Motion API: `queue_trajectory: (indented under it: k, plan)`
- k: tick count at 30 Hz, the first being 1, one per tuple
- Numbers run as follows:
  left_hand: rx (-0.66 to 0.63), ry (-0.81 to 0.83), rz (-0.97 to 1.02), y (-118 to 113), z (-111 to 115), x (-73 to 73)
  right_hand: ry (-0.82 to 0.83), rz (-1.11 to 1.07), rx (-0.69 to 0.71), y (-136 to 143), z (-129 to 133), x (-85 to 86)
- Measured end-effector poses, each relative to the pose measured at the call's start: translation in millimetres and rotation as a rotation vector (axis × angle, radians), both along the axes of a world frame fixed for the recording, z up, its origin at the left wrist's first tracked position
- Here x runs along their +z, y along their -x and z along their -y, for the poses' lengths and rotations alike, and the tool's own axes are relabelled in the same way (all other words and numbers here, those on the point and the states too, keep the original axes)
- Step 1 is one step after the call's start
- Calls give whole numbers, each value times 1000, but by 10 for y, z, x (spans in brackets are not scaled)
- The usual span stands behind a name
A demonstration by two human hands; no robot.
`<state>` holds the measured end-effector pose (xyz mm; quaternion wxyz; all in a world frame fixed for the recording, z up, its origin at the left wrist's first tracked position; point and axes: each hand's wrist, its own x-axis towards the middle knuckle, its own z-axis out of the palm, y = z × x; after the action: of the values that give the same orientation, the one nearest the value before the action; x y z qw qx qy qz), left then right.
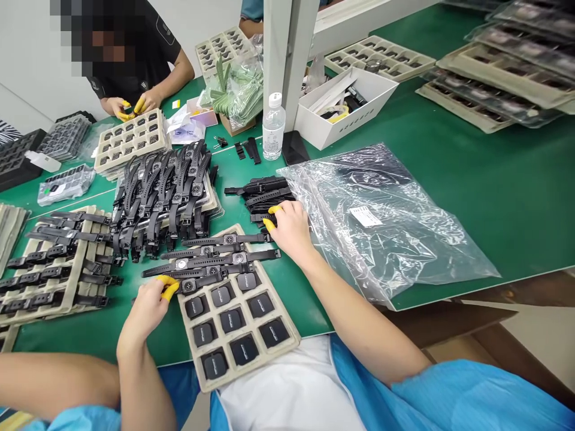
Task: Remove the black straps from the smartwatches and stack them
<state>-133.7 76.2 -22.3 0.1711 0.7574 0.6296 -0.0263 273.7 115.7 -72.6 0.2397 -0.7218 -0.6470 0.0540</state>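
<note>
My left hand (pixel 150 302), with yellow finger cots on thumb and forefinger, is closed at the left end of a smartwatch (pixel 189 286) and seems to pinch its black strap, which the hand partly hides. That watch lies across a beige tray (pixel 238 370), in line with several other strapped watches (pixel 230 239). Nearer my body, the tray's pockets hold black square watch cases (pixel 231 320) without straps. My right hand (pixel 291 230), also in yellow finger cots, reaches to a pile of loose black straps (pixel 265 194). Its thumb and forefinger are apart at the pile's edge.
Stacked trays with strapped watches (pixel 157 203) stand behind, and more (pixel 58 269) at left. A clear plastic bag (pixel 395 227) lies to the right. Beyond are a water bottle (pixel 273 129), a white box (pixel 345 114) and a post (pixel 281 54). A co-worker (pixel 144 78) sits opposite.
</note>
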Motion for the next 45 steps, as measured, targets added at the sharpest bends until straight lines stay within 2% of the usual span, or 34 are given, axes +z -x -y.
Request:
queue_trajectory:
  k: [4, 9, 11, 13, 17, 20, 23, 26, 28, 30, 32, 35, 40, 45]
  plan:
    - [16, -79, -73, -41, 18, -50, -9, 4, 17, -1, 0, -26]
    - [-16, -254, -181, 58, 65, -160, -27, -15, 39, -21, -5, -50]
    - [-13, -289, -189, 74, 101, -138, -45, -20, 37, -22, -4, -55]
    - [1, -307, -104, 22, 147, -57, -50, -21, 35, -17, 0, -55]
    - [7, -305, 229, -301, 215, 187, -6, -44, 54, -12, 0, -36]
    - [-77, -257, 387, -636, 188, 335, -7, -105, 65, -45, -17, 4]
    - [-173, -214, 458, -950, 102, 437, -122, -252, 103, -85, -25, 73]
    - [-191, -167, 521, -1217, -3, 484, -257, -510, 113, -61, 21, 158]
    - [-137, -145, 610, -1378, -71, 460, -280, -684, 119, 9, 88, 218]
    - [-38, -139, 769, -1531, -127, 390, -271, -791, 187, 107, 176, 276]
    - [48, -111, 955, -1671, -160, 296, -258, -827, 306, 209, 265, 323]
    - [108, -41, 1134, -1828, -163, 170, -241, -836, 446, 319, 364, 355]
    - [214, -21, 1293, -1886, -146, 50, -225, -852, 491, 371, 411, 336]
    - [253, 4, 1364, -1854, -157, 1, -211, -859, 512, 372, 411, 345]
